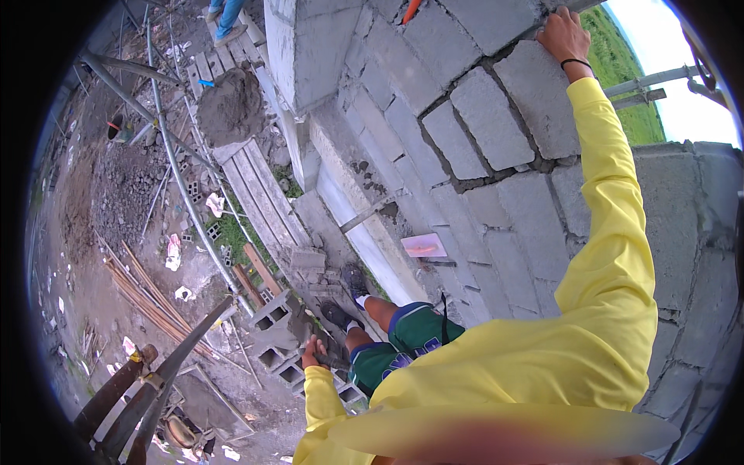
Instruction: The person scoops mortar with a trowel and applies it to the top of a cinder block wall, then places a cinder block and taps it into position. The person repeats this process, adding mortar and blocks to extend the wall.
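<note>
At the upper right my right hand (564, 37), a dark band at its wrist, has its fingers bent over the top edge of a grey concrete block (539, 101) in the wall. Two more blocks beside it, a middle one (493, 118) and a smaller one (454, 142), have dark joints around them. Low on my left side, my left hand (313, 353) is closed around something dark and narrow, too unclear to name. Hollow concrete blocks (273, 316) are stacked next to that hand.
My feet stand on a narrow plank scaffold (263, 194) along the wall. A mortar heap (231, 107) lies farther along it. Metal scaffold poles (177, 167) run on the left, above rubble ground. A pink-and-white rectangular float (424, 246) sits against the wall. Another person's legs (228, 19) show at the top.
</note>
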The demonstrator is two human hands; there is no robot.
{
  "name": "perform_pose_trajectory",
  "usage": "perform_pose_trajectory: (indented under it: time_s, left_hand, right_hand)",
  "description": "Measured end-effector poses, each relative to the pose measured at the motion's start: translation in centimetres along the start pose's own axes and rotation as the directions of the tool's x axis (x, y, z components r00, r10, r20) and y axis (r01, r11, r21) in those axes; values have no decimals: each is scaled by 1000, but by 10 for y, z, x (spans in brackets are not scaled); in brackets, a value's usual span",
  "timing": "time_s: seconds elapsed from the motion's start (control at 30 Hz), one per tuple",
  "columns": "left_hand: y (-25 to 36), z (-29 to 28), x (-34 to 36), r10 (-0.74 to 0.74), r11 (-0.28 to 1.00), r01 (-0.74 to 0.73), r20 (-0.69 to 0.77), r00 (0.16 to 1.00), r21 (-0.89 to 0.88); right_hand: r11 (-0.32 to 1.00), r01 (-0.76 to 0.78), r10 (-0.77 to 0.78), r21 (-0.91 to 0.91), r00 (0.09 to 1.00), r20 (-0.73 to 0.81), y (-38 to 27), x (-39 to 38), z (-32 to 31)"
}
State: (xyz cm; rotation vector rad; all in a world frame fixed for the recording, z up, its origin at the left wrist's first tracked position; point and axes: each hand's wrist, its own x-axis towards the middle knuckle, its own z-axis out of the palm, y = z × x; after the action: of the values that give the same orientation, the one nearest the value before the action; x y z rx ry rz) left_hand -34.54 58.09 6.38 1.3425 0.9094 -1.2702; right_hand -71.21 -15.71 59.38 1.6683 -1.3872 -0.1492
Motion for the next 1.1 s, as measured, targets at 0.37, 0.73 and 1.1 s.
perform_pose_trajectory:
  time_s: [0.37,0.73,1.1]
  left_hand:
    - [-14,20,-18,16,998,-21,67,998,64]
    - [-16,6,-39,-16,999,14,71,997,40]
    - [-22,85,-60,-72,953,124,191,979,-275]
  right_hand:
    - [883,-432,398,182,896,194,-15,17,10]
    - [772,-353,409,528,912,12,34,-4,-14]
    - [107,-450,-707,887,593,386,-253,-407,-77]
